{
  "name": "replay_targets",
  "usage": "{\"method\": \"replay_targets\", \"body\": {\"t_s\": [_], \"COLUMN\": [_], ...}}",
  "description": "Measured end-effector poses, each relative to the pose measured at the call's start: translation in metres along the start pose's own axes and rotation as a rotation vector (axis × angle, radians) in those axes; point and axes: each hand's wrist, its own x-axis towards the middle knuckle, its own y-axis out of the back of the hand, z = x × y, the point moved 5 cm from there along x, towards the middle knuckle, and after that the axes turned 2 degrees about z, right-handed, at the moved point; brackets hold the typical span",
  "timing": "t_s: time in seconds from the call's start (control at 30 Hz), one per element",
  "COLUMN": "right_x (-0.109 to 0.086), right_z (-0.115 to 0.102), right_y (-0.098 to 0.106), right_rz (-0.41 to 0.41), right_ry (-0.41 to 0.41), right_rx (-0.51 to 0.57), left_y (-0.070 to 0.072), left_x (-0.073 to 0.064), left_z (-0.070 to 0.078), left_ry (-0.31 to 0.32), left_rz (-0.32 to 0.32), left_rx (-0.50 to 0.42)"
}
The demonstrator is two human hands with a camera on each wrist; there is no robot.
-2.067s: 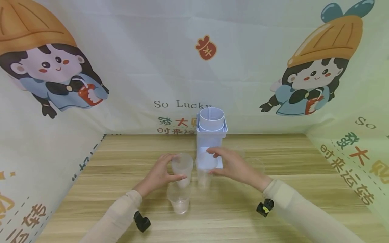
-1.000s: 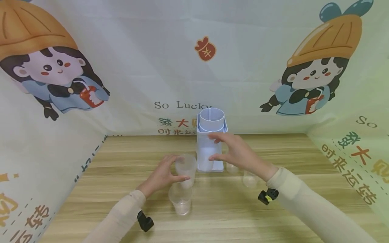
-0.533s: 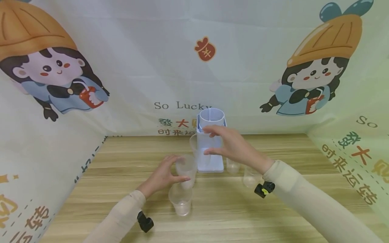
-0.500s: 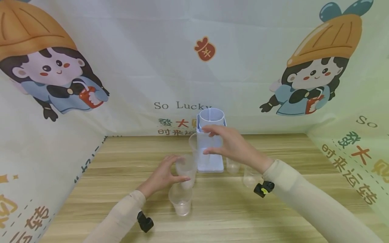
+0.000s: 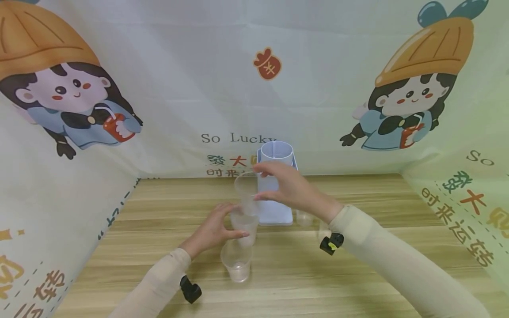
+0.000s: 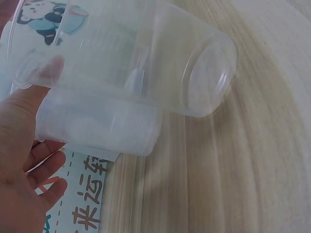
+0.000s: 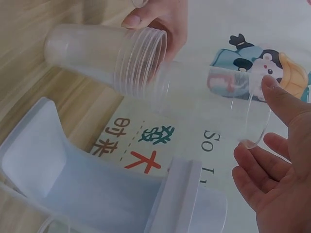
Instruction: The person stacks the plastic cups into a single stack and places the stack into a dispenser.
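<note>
My left hand (image 5: 212,230) holds a stack of clear plastic cups (image 7: 82,51), thumb and fingers around its sides. Several rims sit close together at the stack's mouth in the right wrist view. With thumb and fingertips at the rim, my right hand (image 5: 292,190) holds a single clear plastic cup (image 7: 209,94). That cup stands over the stack, its base right at the stack's mouth. Just in front of my left hand, another clear cup (image 5: 238,268) stands upright on the table; it overlaps the stack in the left wrist view.
Behind the cups stands a tall pale-blue holder (image 5: 275,214) with a round tube at its top. Clear cups (image 5: 305,217) stand to its right, partly hidden by my right arm. A printed cloth (image 5: 191,88) rises along the table's back edge.
My right hand has risen with its cup from beside the stack, then moved left past the holder until the cup is over the stack. My left hand has stayed almost still.
</note>
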Motion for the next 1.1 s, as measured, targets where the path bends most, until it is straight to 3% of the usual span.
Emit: {"method": "replay_targets", "body": {"t_s": [0.2, 0.47, 1.1], "right_x": [0.003, 0.002, -0.01], "right_z": [-0.003, -0.002, 0.008], "right_y": [-0.008, -0.02, -0.056], "right_rz": [-0.006, -0.018, -0.096], "right_ry": [0.027, 0.041, -0.032], "right_rx": [0.006, 0.023, 0.07], "left_y": [-0.001, -0.002, -0.001], "left_x": [-0.001, -0.001, -0.001], "left_z": [-0.001, -0.001, -0.001], "left_ry": [0.02, -0.018, -0.005], "left_rz": [-0.009, 0.006, 0.002], "left_rx": [-0.018, -0.018, -0.02]}}
